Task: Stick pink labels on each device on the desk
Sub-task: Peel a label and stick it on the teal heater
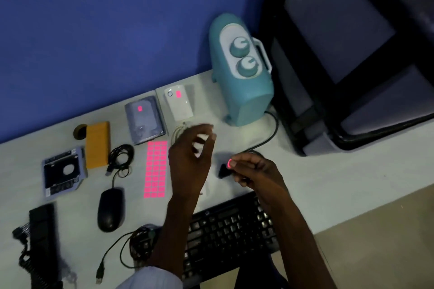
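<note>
**White sleeve point(152, 277) and bare forearms low in frame, one pink label point(228, 162) raised at a fingertip**

Right of centre, the small rectangular pink label is pinched at the tips of the right hand's point(253, 171) curled fingers, above the pale, smooth desk point(328, 183). A small black object point(222, 170) is seen just beneath those fingertips; whether it is held cannot be told. The left hand point(190, 157) is raised just to the left, wrist bent, fingers loosely curved and blurred; whether anything is grasped cannot be told.

Left of that hand, a label sheet point(156, 169), a grid of small pink rectangles, lies flat on the desk. Above it, toward the blue wall, one label is stuck on a grey metallic hard drive point(145, 124) and another on a glossy, rounded white power bank point(180, 108). A looped white cable point(177, 132) lies by the left fingertips.

A teal plastic appliance point(244, 101) with two round knobs stands at upper centre. Below the hands a black keyboard point(234, 225) is crossed by both forearms. At lower left an orange ribbed case point(97, 144), a metal drive caddy point(64, 171) and a smooth black mouse point(110, 209) are laid out.
</note>
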The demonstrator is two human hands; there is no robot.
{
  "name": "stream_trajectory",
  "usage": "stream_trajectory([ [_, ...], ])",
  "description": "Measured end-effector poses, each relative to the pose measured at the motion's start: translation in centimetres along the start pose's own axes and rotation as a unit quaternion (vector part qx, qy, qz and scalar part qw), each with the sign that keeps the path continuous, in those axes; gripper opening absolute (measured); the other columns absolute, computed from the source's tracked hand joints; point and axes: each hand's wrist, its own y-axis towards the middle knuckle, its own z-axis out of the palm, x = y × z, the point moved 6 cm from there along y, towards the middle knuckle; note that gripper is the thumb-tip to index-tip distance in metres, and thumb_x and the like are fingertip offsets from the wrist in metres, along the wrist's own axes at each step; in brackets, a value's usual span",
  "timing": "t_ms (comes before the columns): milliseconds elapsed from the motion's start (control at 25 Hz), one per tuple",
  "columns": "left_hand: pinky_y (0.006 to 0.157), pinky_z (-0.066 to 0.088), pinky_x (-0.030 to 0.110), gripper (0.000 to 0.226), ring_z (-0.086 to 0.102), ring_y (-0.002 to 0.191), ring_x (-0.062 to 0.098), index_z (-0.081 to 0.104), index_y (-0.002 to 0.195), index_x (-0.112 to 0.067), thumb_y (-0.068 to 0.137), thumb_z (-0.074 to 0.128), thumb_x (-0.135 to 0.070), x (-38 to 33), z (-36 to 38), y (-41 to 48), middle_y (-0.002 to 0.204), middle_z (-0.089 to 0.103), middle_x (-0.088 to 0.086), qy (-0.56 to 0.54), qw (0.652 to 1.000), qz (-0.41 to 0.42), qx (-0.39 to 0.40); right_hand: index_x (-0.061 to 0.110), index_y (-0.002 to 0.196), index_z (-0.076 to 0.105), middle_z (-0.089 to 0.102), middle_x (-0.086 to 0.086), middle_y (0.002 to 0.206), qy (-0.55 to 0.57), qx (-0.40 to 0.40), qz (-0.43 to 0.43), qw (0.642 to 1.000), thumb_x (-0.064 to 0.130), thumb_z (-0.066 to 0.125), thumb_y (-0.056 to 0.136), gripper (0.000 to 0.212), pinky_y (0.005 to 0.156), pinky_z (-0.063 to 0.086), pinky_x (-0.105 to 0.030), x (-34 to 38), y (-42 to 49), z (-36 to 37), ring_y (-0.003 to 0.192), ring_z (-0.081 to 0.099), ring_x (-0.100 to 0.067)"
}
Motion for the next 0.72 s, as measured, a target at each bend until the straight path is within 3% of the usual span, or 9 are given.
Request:
stream_trajectory([
  [80, 0.087, 0.053, 0.034, 0.052, 0.063, 0.105, 0.015, 0.063, 0.126, -0.019, 0.082, 0.078, -0.042, -3.6, 2.5, 1.8, 0.120, 0.066, -0.003, 0.046, 0.996, 0.026, -0.069, -0.001, 0.096, 0.074, 0.075, -0.009, 0.080, 0.021, -0.025, -0.003, 0.999, 0.008, 0.075, 0.083, 0.015, 0.056, 0.043, -0.019, 1.2, 0.3, -2.0, 0.057, 0.057, -0.012],
  [160, 0.107, 0.041, 0.037, 0.098, 0.051, 0.130, 0.024, 0.046, 0.144, -0.016, 0.065, 0.076, -0.065, -6.5, 6.3, 4.3, 0.140, 0.054, 0.005, 0.126, 0.989, 0.013, -0.075, -0.001, 0.097, 0.074, 0.076, -0.009, 0.082, 0.028, -0.046, -0.013, 0.998, 0.009, 0.075, 0.083, 0.017, 0.055, 0.043, -0.018, 2.5, 0.8, -3.8, 0.059, 0.058, -0.013],
  [280, 0.113, 0.034, 0.050, 0.137, 0.027, 0.148, 0.036, 0.017, 0.159, -0.017, 0.050, 0.085, -0.065, -8.5, 11.7, 7.4, 0.159, 0.028, 0.018, 0.153, 0.985, -0.076, -0.035, 0.003, 0.095, 0.075, 0.077, -0.010, 0.086, 0.036, -0.062, -0.017, 0.997, 0.008, 0.073, 0.085, 0.011, 0.060, 0.044, -0.021, 3.9, 1.8, -5.5, 0.062, 0.062, -0.013],
  [360, 0.114, 0.033, 0.053, 0.143, 0.021, 0.150, 0.038, 0.009, 0.160, -0.018, 0.051, 0.093, -0.053, -8.3, 13.4, 8.4, 0.162, 0.019, 0.021, 0.137, 0.984, -0.105, -0.046, 0.007, 0.091, 0.076, 0.077, -0.008, 0.083, 0.046, -0.072, -0.010, 0.996, 0.005, 0.071, 0.086, 0.006, 0.064, 0.045, -0.025, 4.5, 2.4, -6.4, 0.063, 0.063, -0.014],
  [480, 0.110, 0.040, 0.046, 0.134, 0.038, 0.142, 0.030, 0.015, 0.159, -0.019, 0.054, 0.095, -0.036, -7.4, 13.3, 8.4, 0.156, 0.035, 0.013, 0.087, 0.989, -0.098, -0.068, 0.011, 0.088, 0.074, 0.077, -0.007, 0.086, 0.057, -0.076, -0.005, 0.995, 0.006, 0.071, 0.087, 0.006, 0.064, 0.045, -0.025, 5.1, 3.1, -7.1, 0.063, 0.062, -0.013],
  [600, 0.102, 0.044, 0.036, 0.121, 0.053, 0.128, 0.023, 0.027, 0.154, -0.027, 0.053, 0.093, -0.041, -6.0, 11.2, 8.5, 0.143, 0.051, 0.004, 0.095, 0.984, -0.131, -0.069, 0.011, 0.090, 0.073, 0.078, -0.006, 0.089, 0.070, -0.079, -0.006, 0.994, 0.007, 0.072, 0.086, 0.006, 0.064, 0.046, -0.022, 5.4, 3.4, -7.3, 0.062, 0.062, -0.009],
  [720, 0.092, 0.048, 0.029, 0.104, 0.061, 0.115, 0.018, 0.044, 0.139, -0.026, 0.048, 0.088, -0.050, -3.9, 7.2, 8.2, 0.127, 0.062, -0.007, 0.057, 0.977, -0.167, -0.120, 0.010, 0.092, 0.073, 0.079, -0.009, 0.090, 0.080, -0.080, -0.010, 0.994, 0.007, 0.074, 0.085, 0.008, 0.062, 0.046, -0.019, 6.0, 3.7, -7.1, 0.061, 0.061, -0.008],
])
